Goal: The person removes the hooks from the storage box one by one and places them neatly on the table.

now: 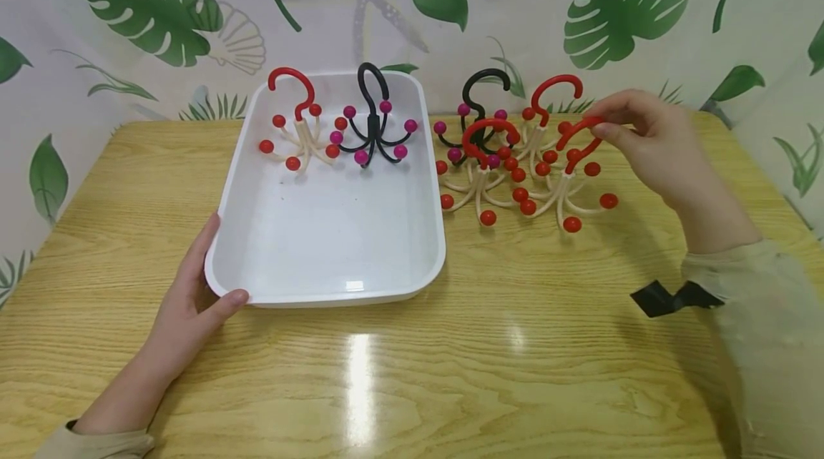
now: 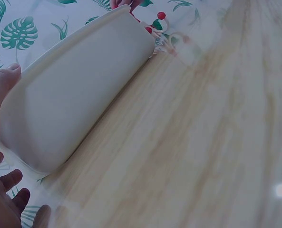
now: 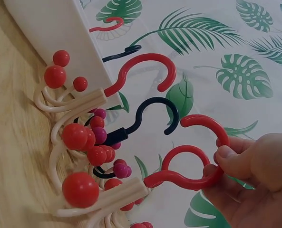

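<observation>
Left hand (image 1: 183, 316): grip spread wide about white tray's (image 1: 309, 244) near-left corner, seemingly steadying it | tray's far end: red-hooked octopus hanger (image 1: 300, 130), black octopus hanger (image 1: 373, 126) | counter (image 1: 515, 373), right of tray: three other hangers (image 1: 483, 180) crowd the held hanger (image 1: 565, 187) (possible snag) | right hand (image 1: 650, 137): grip pinches its red hook (image 3: 186, 180), likely the clearest handle

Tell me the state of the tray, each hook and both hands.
White tray: upright, partly filled.
Red-topped hook inside: upright.
Black hook inside: upright.
Black hook outside: upright.
Front left red-topped hook: upright.
Rear red-topped hook: upright.
Front right red-topped hook: pinched; lifted or not, unclear.
Left hand: touching the tray's near left corner.
Right hand: pinching that hook.
</observation>
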Tool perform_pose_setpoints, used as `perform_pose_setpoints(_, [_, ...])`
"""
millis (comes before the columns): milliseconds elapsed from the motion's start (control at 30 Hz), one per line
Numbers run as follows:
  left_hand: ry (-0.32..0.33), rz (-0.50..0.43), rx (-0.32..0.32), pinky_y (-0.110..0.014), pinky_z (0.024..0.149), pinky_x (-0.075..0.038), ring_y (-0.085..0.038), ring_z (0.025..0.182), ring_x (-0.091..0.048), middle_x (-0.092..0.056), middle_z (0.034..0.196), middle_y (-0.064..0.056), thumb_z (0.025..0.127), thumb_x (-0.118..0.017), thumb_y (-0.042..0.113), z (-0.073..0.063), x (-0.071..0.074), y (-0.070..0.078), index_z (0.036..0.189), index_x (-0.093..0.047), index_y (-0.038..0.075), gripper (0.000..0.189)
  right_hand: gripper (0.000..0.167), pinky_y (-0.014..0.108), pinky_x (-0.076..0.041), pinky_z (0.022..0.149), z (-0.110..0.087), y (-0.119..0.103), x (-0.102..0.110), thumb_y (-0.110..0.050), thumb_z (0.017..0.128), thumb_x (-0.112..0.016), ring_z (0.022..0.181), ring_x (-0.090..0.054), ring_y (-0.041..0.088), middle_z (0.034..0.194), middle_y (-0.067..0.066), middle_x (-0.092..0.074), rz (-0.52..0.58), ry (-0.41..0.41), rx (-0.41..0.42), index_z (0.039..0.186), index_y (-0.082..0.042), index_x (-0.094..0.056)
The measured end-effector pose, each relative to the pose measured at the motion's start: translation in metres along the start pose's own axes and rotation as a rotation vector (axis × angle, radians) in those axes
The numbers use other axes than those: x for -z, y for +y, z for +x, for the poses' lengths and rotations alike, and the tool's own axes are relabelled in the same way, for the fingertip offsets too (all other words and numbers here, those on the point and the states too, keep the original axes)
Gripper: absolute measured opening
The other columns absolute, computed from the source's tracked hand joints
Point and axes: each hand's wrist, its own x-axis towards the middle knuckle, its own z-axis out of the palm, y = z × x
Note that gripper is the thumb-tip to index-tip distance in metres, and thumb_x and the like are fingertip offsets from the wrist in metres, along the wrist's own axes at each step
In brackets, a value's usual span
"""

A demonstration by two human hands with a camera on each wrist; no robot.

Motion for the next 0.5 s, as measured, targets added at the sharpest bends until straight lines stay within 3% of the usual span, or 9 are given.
perform_pose_setpoints(133, [-0.002, 0.005, 0.006, -0.012, 0.097, -0.034, -0.018, 0.133, -0.03, -0.011, 0.158, -0.005, 0.085, -0.058, -0.012, -0.0001, 0.0002, 0.0005, 0.155, -0.013, 0.025, 0.091, 0.02, 0.014, -0.042, 0.075, -0.0003, 0.0008, -0.0008, -0.008, 0.095, -0.056, 0.09, -0.054, 0.011, 0.1, -0.005, -0.06, -0.013, -0.006, -0.022, 0.113, -0.004, -0.063])
perform_pose_setpoints(333, [0.003, 0.01, 0.004, -0.012, 0.097, -0.033, -0.017, 0.132, -0.031, -0.012, 0.158, -0.004, 0.085, -0.059, -0.012, -0.0001, 0.0005, 0.0005, 0.155, -0.013, 0.025, 0.091, 0.022, 0.011, -0.044, 0.078, -0.0009, -0.0005, 0.0004, -0.001, 0.094, -0.056, 0.092, -0.055, 0.009, 0.101, -0.005, -0.06, 0.056, -0.006, -0.029, 0.114, -0.005, -0.064])
perform_pose_setpoints(500, [0.005, 0.022, 0.008, -0.012, 0.098, -0.033, -0.017, 0.133, -0.03, -0.012, 0.158, -0.004, 0.085, -0.06, -0.01, 0.0, 0.0005, 0.0004, 0.155, -0.014, 0.026, 0.091, 0.029, 0.012, -0.044, 0.086, -0.0025, -0.0043, 0.0005, 0.003, 0.094, -0.052, 0.103, -0.052, 0.012, 0.111, -0.003, -0.057, 0.062, 0.006, -0.025, 0.12, -0.007, -0.062])
